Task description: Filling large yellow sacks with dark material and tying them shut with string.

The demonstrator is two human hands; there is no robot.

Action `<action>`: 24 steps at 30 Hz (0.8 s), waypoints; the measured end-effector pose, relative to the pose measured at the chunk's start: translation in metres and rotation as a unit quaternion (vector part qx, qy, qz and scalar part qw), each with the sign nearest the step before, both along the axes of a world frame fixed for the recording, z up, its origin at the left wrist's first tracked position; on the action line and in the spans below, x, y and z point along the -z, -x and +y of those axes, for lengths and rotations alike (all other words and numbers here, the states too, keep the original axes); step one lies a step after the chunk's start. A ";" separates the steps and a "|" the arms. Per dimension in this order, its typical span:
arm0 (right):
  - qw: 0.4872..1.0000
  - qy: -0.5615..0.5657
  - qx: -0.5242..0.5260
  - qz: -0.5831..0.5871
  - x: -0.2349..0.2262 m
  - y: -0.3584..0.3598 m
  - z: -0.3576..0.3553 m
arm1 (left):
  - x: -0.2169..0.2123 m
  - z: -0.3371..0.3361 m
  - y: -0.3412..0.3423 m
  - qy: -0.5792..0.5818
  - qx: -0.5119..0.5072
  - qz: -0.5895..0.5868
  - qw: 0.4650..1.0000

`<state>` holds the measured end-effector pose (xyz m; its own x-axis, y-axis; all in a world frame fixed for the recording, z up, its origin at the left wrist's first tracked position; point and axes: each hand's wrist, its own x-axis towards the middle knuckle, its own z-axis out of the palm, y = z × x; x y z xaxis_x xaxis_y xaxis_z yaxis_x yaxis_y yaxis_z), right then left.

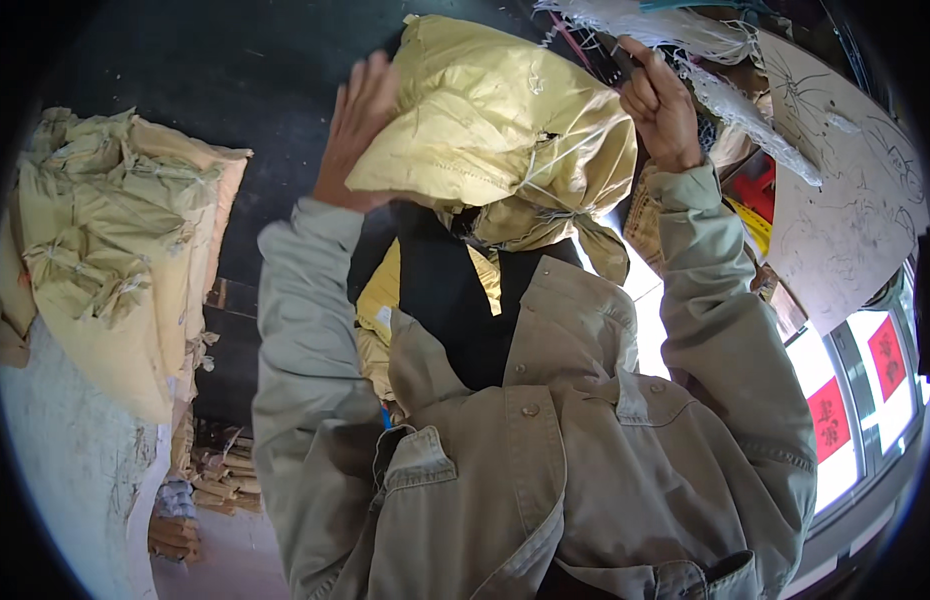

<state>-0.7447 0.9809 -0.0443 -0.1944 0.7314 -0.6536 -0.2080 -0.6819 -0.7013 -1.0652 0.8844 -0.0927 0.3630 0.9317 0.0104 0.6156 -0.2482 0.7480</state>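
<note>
A pale yellow sack (485,110) with a crumpled, shiny surface is in front of me, between my hands. White string (555,162) crosses its lower right part, where the material is gathered. Along the sack's left side, my left hand (363,125) is raised with its fingers stretched out, slightly blurred. My right hand (665,108) is at the sack's upper right, its index finger extended and the other fingers curled in. A bundle of white plastic strands (685,35) lies right by that fingertip. Whatever the curled fingers hold, if anything, is hidden.
Stacked yellowish sacks (115,240) stand at the left beside a pale worn surface (70,450). A large board with scribbled lines (835,180) leans at the right, near a red object (753,185). Red paper sheets (828,420) hang on the windows.
</note>
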 end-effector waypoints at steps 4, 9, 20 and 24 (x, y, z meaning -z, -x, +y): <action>0.999 0.004 0.044 -0.014 0.009 -0.032 -0.014 | 0.017 0.022 -0.037 0.013 0.090 -0.038 0.995; 0.993 -0.004 0.112 -0.044 -0.009 -0.060 -0.020 | 0.019 0.033 -0.065 0.094 0.040 -0.313 0.944; 0.958 -0.024 0.286 -0.031 -0.148 0.015 -0.133 | 0.059 0.086 -0.114 0.223 -0.149 -0.865 0.425; 0.964 -0.008 0.265 -0.028 -0.151 0.015 -0.221 | 0.017 0.117 -0.143 0.256 -0.492 -0.687 0.469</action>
<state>-0.7592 0.7597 0.1067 0.2457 0.7286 -0.6393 -0.4854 -0.4784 -0.7318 -0.9225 1.0011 -0.1099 -0.2680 0.6496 -0.7115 -0.9071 0.0787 0.4135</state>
